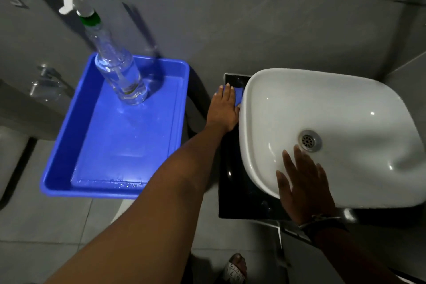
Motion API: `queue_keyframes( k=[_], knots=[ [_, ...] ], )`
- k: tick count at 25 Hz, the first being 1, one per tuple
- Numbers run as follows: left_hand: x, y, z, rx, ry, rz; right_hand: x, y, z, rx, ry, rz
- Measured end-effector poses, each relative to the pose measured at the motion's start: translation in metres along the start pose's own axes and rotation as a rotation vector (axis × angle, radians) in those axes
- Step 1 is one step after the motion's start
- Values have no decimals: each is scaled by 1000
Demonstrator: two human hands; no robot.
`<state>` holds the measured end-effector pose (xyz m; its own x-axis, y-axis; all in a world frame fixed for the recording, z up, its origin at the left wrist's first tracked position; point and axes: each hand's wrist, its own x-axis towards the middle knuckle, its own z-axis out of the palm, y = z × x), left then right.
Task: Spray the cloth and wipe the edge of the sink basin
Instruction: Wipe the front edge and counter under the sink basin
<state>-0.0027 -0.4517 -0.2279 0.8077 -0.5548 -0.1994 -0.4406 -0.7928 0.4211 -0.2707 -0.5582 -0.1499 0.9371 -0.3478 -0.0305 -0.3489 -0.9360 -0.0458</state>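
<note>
The white sink basin [334, 108] sits on a black counter [232, 168] at the right, with a metal drain [309, 140] in its bowl. My left hand [223, 110] lies flat on a blue cloth [239, 94] and presses it against the basin's left outer edge. Most of the cloth is hidden under the hand. My right hand [304, 182] rests open on the basin's front rim, fingers spread, holding nothing. A clear spray bottle [115, 69] with a white and green trigger head stands upright in a blue tray [69, 145] at the left.
The blue tray holds only the bottle, at its far end. Grey tiled wall rises behind, grey tiled floor lies below. A metal fitting [46, 80] sticks out of the wall at the left. A sandalled foot [237, 267] shows at the bottom.
</note>
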Motion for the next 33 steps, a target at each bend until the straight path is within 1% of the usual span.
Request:
queue_keyframes(
  k=[5,11,13,16,18,20,21,24,27,33],
  knots=[
    [13,0,-11,53,-31,36,2,-9,-14,8,-14,11],
    [29,-3,-5,92,-29,29,2,-10,-15,31,-28,23],
    [30,-2,-9,112,0,28,3,-9,-17,37,-43,24],
    [24,1,-13,99,-38,-2,3,-8,-15,29,-76,19],
    [4,4,-1,66,0,1,0,-5,-16,38,-86,25],
    [-20,5,5,-51,47,-45,2,-4,-18,50,-102,29],
    [-36,3,7,-73,56,-56,3,-6,-19,52,-115,24],
    [-80,12,23,-62,65,-10,4,-5,-21,47,-116,31],
    [-116,15,32,-73,49,-23,2,-8,-22,28,-126,23],
    [-181,25,58,-96,91,-25,4,-9,-26,8,-147,27]
  ],
)
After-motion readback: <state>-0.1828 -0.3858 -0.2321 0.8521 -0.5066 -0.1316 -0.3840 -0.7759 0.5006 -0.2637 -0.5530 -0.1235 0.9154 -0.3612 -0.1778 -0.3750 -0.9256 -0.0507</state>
